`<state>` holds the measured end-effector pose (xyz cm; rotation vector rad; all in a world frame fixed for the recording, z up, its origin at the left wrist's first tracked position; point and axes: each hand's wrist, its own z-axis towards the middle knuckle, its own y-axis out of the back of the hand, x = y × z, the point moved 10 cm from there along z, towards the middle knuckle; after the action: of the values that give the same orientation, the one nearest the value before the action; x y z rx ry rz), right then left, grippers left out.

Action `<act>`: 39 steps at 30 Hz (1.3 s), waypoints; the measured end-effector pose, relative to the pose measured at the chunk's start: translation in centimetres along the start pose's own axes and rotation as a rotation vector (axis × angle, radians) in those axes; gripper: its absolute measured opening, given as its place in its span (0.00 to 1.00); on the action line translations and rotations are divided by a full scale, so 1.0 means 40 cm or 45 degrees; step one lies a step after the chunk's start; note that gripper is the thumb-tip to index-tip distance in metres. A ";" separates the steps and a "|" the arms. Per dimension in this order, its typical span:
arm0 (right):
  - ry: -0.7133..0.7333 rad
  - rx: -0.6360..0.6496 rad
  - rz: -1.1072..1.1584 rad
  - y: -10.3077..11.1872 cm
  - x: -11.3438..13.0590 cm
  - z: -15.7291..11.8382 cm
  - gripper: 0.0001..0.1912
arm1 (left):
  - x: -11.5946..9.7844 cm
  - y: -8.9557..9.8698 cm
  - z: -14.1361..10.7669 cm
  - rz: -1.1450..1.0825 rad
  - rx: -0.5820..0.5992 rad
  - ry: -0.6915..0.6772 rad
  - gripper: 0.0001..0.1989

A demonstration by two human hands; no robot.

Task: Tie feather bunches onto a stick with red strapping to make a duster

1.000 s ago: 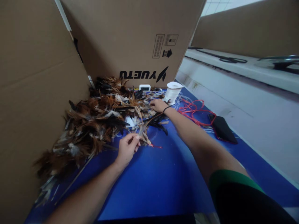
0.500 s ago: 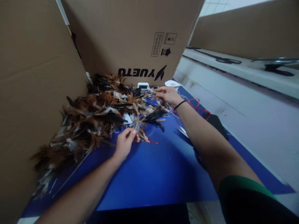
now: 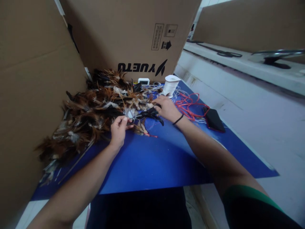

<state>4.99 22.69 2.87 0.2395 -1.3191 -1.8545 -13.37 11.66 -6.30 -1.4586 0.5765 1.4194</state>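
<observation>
Brown, black and whitish feathers (image 3: 95, 108) lie in a long heap across the blue tabletop (image 3: 152, 159). At the heap's near edge, my left hand (image 3: 118, 130) pinches a pale, wispy feather (image 3: 130, 114) between thumb and fingertips. My right hand (image 3: 165, 108) is palm down at the heap's right end, its fingers curled closed among the feathers; their tips are partly hidden, so what they grip is unclear. Just below the right hand are black feathers (image 3: 152, 114). A small feather bunch with a red tie (image 3: 149, 135) lies between the two hands.
Cardboard panels (image 3: 133, 38) wall off the back and left. A small white display device (image 3: 143, 81) stands at the rear beside a white cup-like roll (image 3: 171, 85). Red cord (image 3: 188, 106) and a black phone (image 3: 214, 120) lie on the right. A white ledge (image 3: 238, 60) runs beyond.
My right hand has come down and toward me from the back of the heap. My left hand has shifted slightly left, still pinching. The view has tilted, showing the white roll and phone more fully.
</observation>
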 end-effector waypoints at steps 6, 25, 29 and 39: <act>-0.035 0.399 0.198 -0.117 0.120 -0.120 0.07 | -0.039 0.011 -0.008 0.042 -0.044 -0.126 0.11; -0.779 0.122 1.131 -0.117 -0.030 -0.191 0.04 | -0.022 -0.006 -0.011 0.081 0.077 -0.109 0.10; -0.911 -0.017 1.172 -0.127 -0.089 -0.199 0.05 | -0.019 -0.008 -0.012 0.083 0.086 -0.100 0.11; -0.907 -0.198 1.394 -0.115 -0.130 -0.214 0.19 | -0.021 -0.011 -0.014 0.093 0.049 -0.058 0.12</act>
<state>10.90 20.91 -6.28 -1.1091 -1.3034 -1.0544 -12.89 11.11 -5.48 -1.3837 0.6301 1.4867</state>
